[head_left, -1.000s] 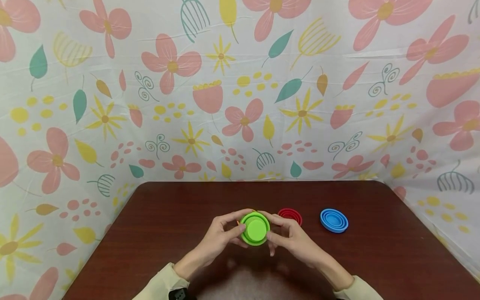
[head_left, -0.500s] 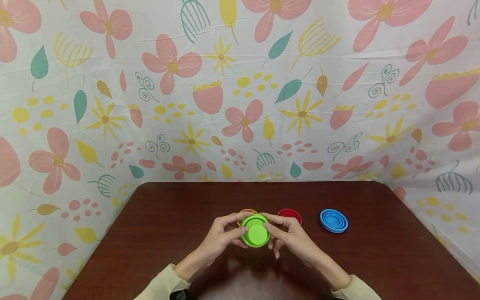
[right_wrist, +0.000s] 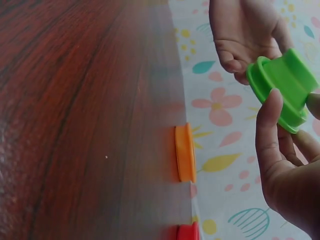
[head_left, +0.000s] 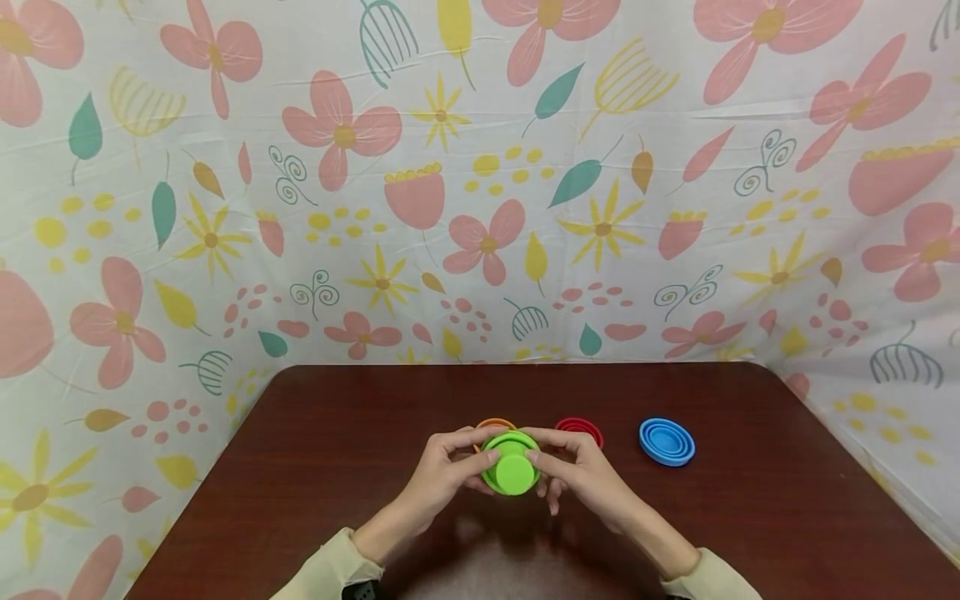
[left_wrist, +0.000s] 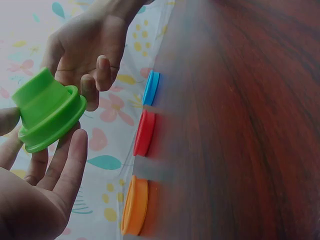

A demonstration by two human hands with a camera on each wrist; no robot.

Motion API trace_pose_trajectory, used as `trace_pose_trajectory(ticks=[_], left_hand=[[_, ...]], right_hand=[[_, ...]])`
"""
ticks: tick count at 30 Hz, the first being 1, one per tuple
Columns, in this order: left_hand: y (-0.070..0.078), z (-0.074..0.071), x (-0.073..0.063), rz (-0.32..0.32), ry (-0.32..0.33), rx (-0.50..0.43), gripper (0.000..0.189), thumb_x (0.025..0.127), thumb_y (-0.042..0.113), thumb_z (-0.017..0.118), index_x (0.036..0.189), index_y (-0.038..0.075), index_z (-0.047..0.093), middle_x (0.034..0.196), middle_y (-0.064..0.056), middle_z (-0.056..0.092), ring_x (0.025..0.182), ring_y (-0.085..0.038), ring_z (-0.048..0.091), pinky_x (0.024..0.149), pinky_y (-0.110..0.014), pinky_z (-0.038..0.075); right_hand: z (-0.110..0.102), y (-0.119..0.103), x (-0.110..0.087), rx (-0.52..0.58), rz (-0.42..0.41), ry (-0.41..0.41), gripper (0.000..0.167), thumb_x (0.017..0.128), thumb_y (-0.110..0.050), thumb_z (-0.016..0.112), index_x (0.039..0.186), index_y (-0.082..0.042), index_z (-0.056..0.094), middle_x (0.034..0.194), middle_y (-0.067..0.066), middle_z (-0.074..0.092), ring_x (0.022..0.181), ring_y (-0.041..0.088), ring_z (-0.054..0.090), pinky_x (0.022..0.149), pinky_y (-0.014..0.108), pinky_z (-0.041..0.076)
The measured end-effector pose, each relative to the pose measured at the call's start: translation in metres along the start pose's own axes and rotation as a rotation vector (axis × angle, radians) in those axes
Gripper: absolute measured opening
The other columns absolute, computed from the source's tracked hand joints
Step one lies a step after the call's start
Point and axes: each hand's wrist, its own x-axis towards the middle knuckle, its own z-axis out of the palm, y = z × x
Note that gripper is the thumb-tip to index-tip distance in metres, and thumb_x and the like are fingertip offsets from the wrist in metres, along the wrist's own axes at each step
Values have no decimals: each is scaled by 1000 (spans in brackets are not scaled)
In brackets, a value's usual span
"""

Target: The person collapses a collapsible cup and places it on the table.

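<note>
A green collapsible silicone cup (head_left: 514, 475) is held up between both hands above the table, its round base facing me. In the left wrist view, the green cup (left_wrist: 47, 112) shows a narrow base section standing out from its wider stepped rings. My left hand (head_left: 435, 475) grips its left side, thumb on the front and fingers behind the rim. My right hand (head_left: 588, 471) grips the right side the same way, thumb near the base section; its lower fingers hang off the cup. Behind the hands lies an orange collapsible cup (right_wrist: 184, 152), partly hidden in the head view.
A red collapsible cup (head_left: 581, 428) lies behind my right hand, partly covered by it. Farther right, a blue collapsible cup (head_left: 667, 442) lies flattened on the dark brown table (head_left: 360, 400). A floral cloth (head_left: 480, 167) hangs behind the table and along its sides.
The green cup's base has come farther out and tilted downward. My right thumb has moved from the rim inward toward the base. More of the orange cup now shows behind.
</note>
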Motion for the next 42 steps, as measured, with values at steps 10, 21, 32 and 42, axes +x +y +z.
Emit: trace_pose_trajectory(ticks=[10,21,32,42], left_hand=[[-2,-1,0,29,17,32,36,96,3,75,132,0,72,111,-15,64,89,-21,73,74,-49,64],[-4,-2,1,30,28,39,36,92,-1,77,128,-2,74,113,-16,65,91,-22,71,71,-37,64],[-1,0,2,-21,51,2,34,97,5,74,130,-1,73,119,-15,65,93,-23,69,71,-37,64],[0,2,1,-37,71,6,33,97,9,77,128,2,75,121,-15,65,99,-24,65,72,-37,64]], right_hand=[[1,-1,1,-24,-11,15,44,105,-14,65,143,6,59,87,15,69,66,23,63,54,29,58],[3,-4,1,-23,-18,9,45,103,-12,67,142,9,59,93,17,69,65,21,63,55,29,58],[2,-3,2,-24,0,28,44,103,-14,67,142,5,62,89,15,69,64,21,63,55,31,59],[6,-1,1,-12,11,44,43,106,-17,65,143,3,62,88,15,68,63,17,62,56,32,59]])
